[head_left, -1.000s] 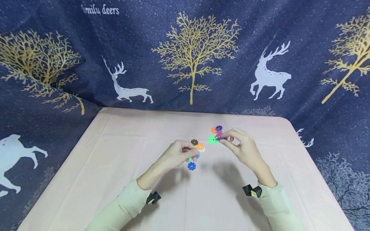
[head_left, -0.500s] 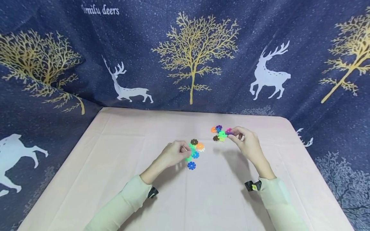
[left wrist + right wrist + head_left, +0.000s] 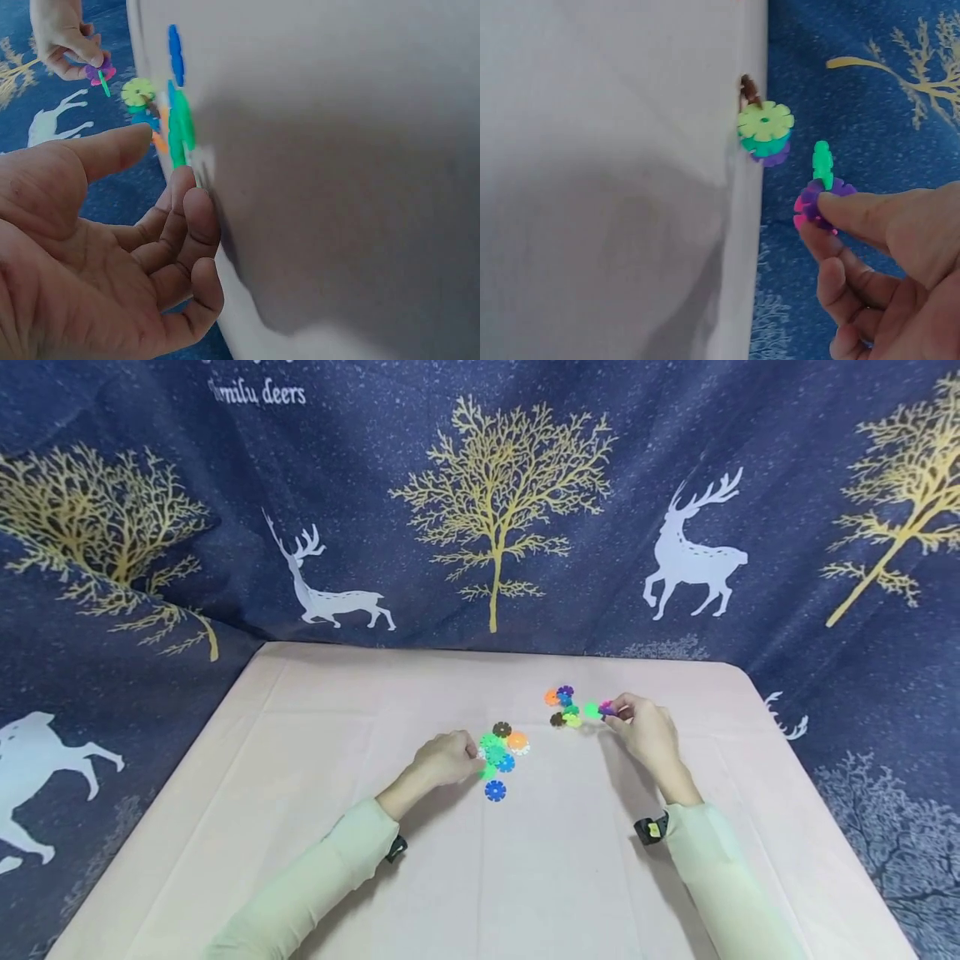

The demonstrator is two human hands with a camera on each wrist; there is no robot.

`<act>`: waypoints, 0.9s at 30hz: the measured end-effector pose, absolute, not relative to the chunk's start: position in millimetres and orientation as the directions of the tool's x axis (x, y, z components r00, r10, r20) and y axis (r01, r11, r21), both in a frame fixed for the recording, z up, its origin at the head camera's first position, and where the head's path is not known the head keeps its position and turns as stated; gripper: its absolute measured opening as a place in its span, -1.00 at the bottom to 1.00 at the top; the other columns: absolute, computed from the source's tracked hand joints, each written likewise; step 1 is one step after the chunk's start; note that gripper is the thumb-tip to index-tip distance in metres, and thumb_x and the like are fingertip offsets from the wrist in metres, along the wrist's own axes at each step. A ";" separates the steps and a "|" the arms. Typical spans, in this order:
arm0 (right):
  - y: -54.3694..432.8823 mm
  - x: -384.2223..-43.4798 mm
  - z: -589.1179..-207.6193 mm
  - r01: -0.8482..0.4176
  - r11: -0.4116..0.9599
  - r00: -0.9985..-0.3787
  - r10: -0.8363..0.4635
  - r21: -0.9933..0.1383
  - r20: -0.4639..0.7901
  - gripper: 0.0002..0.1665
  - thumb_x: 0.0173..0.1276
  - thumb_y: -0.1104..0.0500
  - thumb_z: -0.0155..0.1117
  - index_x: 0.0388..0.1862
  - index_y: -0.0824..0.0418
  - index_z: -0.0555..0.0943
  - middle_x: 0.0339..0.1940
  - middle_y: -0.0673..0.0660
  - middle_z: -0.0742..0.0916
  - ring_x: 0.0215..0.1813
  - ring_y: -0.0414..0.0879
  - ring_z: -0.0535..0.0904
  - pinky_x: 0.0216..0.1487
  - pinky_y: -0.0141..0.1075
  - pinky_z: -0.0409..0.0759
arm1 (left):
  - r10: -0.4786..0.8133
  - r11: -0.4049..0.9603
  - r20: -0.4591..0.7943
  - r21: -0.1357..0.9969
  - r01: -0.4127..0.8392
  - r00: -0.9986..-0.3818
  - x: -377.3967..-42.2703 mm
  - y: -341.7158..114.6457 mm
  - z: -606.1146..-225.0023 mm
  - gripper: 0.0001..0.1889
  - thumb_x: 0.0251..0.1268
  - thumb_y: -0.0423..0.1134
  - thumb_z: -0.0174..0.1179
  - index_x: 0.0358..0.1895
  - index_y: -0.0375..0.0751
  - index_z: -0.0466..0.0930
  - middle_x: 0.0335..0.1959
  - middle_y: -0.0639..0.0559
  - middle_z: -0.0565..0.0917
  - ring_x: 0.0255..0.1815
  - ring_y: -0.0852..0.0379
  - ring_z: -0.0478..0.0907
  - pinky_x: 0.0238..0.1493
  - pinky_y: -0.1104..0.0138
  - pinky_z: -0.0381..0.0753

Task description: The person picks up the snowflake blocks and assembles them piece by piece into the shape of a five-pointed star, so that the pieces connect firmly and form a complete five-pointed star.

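My right hand [image 3: 651, 735] pinches a purple notched disc [image 3: 832, 196] between thumb and fingers. A green disc [image 3: 822, 161] stands edge-on against the purple one, and a pink disc [image 3: 800, 216] shows behind it. To the left of that hand lies a small pile with a yellow-green disc [image 3: 766, 121], a brown disc [image 3: 748, 90] and an orange disc [image 3: 552, 697]. My left hand [image 3: 442, 758] is beside the other pile, fingers loosely bent and holding nothing. That pile has a teal-green disc [image 3: 496, 755], an orange disc [image 3: 517, 740] and a brown disc [image 3: 502, 728].
A dark blue disc [image 3: 495, 791] lies at the near side of the left pile. Pale pink cloth covers the table [image 3: 547, 877]. Behind the table's far edge hangs a dark blue curtain [image 3: 450, 560] printed with deer and trees.
My right hand has moved right, away from the right pile, carrying the purple, pink and green discs. My left hand has drawn back leftward, uncovering green discs in the left pile.
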State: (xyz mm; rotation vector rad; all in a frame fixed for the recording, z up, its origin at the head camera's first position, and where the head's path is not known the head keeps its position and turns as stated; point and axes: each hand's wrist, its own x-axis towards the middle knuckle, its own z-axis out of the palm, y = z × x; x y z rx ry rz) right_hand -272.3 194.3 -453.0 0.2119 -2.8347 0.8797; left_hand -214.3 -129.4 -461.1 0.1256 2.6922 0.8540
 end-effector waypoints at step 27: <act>190.0 -280.5 -466.7 -0.098 0.882 -0.995 -0.086 -0.462 0.047 -0.74 0.24 0.11 0.44 -0.14 0.20 0.69 -0.26 0.16 0.80 -0.14 0.21 0.67 -0.11 0.08 0.50 | 0.165 0.879 -0.221 0.475 0.042 -0.961 -216.6 -116.2 -470.6 -0.63 0.11 -0.04 0.47 -0.15 -0.24 0.69 -0.33 0.05 0.69 -0.33 0.10 0.53 0.13 -0.07 0.43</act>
